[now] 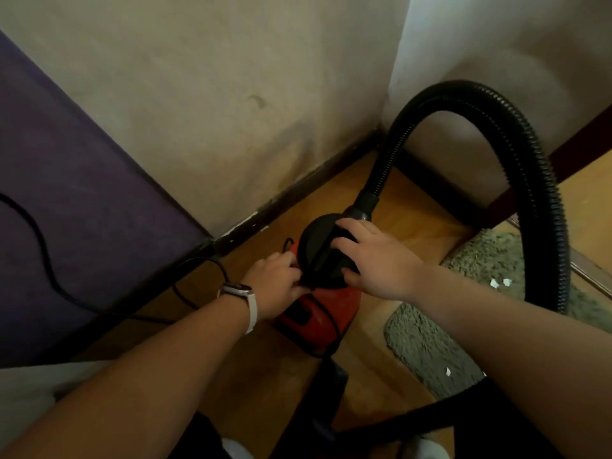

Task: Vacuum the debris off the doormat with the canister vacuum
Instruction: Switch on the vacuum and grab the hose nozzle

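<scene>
The red canister vacuum with a black round lid [318, 289] sits on the wooden floor left of the shaggy grey doormat [427, 346]. The right hand [374, 260] grips its top handle; the left hand [278, 286] pinches the thin black cord [195, 263] beside it. Lifting carelessly could snag that cord or whip the ribbed black hose [543, 180], scattering the white scraps [496, 283].

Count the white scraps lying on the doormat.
3 on the doormat: a pair on its far part beside the hose, one nearer. The right arm may hide more.

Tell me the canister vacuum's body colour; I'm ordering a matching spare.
Red-orange body under a black lid, with a black ribbed hose. Head view shows it.
</scene>
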Demonstrator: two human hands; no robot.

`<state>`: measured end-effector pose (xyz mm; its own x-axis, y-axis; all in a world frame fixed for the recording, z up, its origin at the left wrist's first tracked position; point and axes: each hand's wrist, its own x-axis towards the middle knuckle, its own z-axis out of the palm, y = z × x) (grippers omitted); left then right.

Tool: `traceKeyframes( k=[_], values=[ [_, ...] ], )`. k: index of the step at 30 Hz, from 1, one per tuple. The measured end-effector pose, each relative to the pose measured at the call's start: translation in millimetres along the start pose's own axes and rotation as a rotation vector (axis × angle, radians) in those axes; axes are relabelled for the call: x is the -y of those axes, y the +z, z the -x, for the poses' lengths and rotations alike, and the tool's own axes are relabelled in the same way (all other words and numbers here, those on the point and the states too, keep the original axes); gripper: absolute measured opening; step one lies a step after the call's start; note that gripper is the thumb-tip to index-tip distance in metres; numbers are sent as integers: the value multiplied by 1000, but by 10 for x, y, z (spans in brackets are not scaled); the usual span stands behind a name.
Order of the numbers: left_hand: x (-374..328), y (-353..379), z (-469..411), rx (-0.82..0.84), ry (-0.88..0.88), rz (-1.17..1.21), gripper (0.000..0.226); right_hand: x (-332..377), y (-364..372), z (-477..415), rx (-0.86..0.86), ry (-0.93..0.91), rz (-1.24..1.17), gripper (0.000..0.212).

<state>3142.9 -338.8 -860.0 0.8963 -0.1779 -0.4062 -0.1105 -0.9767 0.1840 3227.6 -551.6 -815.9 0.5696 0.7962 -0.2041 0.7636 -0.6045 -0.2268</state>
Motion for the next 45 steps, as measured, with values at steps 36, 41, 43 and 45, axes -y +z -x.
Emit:
traceKeyframes(
  k=[36,41,43,45],
  values=[
    [-551,-463,-736,-140,-58,573,41,-533,-126,-164,-156,112,-59,18],
    [-808,-498,-997,-133,-213,675,23,-859,-176,-53,-185,242,-229,20],
    [-893,-530,-1060,-137,-241,545,34,-936,-214,1,-175,275,-280,21],
    [-977,-561,-1064,-137,-280,418,39,-961,-277,74,-172,293,-310,22]
  ],
)
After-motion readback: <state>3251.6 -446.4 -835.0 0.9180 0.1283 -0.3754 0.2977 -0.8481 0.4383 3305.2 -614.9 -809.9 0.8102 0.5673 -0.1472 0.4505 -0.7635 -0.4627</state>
